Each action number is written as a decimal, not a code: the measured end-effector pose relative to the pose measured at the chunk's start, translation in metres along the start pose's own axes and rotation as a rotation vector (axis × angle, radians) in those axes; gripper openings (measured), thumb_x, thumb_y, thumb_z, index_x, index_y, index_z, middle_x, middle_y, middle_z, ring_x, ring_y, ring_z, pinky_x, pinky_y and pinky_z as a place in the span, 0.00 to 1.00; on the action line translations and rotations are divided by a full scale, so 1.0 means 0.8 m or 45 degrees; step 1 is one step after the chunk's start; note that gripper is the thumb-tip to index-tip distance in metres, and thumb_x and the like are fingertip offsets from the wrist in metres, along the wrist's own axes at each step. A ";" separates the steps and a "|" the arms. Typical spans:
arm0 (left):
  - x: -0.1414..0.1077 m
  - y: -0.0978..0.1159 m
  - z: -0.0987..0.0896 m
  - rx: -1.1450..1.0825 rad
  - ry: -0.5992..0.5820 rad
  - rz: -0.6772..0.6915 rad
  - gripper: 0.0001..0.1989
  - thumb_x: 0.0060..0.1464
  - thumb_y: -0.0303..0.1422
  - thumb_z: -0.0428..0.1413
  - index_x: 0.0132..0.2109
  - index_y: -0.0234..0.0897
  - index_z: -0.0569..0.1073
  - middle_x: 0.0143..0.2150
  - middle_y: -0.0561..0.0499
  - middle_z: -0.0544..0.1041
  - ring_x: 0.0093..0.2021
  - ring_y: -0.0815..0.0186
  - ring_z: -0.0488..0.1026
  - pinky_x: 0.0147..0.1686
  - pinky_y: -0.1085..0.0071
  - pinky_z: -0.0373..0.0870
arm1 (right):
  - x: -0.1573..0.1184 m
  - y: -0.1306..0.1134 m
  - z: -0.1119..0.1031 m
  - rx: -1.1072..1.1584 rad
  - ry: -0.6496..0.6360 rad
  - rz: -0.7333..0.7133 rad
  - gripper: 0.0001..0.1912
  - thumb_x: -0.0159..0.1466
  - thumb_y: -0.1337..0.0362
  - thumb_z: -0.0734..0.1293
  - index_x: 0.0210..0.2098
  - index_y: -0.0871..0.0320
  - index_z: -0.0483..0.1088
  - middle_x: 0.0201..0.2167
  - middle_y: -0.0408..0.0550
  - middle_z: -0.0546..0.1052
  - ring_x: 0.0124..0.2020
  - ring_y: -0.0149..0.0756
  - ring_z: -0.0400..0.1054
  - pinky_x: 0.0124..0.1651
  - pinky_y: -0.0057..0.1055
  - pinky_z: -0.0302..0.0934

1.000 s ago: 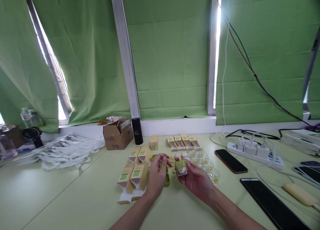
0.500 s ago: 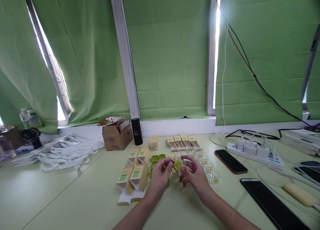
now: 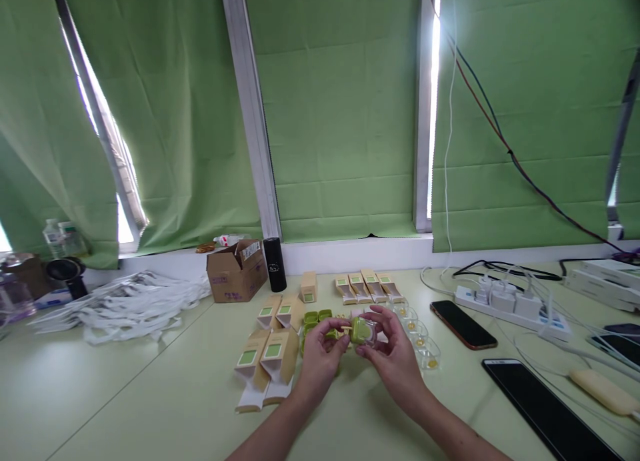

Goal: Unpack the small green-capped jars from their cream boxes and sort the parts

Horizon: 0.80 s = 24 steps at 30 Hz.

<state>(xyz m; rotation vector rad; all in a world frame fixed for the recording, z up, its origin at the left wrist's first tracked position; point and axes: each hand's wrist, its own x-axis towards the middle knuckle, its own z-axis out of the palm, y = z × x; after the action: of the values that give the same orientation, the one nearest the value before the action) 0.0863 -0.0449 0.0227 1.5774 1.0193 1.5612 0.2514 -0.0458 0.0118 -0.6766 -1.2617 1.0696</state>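
My right hand (image 3: 397,354) holds a small clear plastic container with a green part (image 3: 361,330) in its fingers, tilted on its side. On its left end, my left hand (image 3: 323,355) pinches a small pale yellow peg-like piece (image 3: 346,328) that points at the green part. Whether the peg touches it I cannot tell. Just behind my left hand stand several green cups (image 3: 311,317), partly hidden by the fingers. Several clear containers with yellow bits inside (image 3: 429,361) are lined up to the right of my right hand.
Opened beige cartons with green labels (image 3: 277,361) lie to the left; more cartons (image 3: 369,285) stand behind. A brown box (image 3: 235,274), a black cylinder (image 3: 275,265) and white straps (image 3: 145,304) are farther left. Phones (image 3: 464,324), a tablet (image 3: 545,407) and a power strip (image 3: 515,311) lie right.
The clear container has turned in my right hand, its green part now facing left. My left hand has come up to it with the pale peg now visible in its fingers.
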 end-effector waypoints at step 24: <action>-0.011 0.008 -0.010 0.771 -0.093 0.858 0.12 0.63 0.21 0.50 0.45 0.43 0.71 0.51 0.43 0.80 0.51 0.56 0.76 0.49 0.58 0.72 | -0.011 0.002 -0.007 -0.441 -0.124 -0.319 0.24 0.63 0.66 0.70 0.58 0.46 0.68 0.58 0.50 0.74 0.61 0.50 0.68 0.66 0.50 0.63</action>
<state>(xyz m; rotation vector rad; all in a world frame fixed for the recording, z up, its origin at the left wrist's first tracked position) 0.0791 -0.0562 0.0242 2.5796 1.0342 1.6734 0.2564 -0.0527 0.0051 -0.7089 -1.5911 0.6907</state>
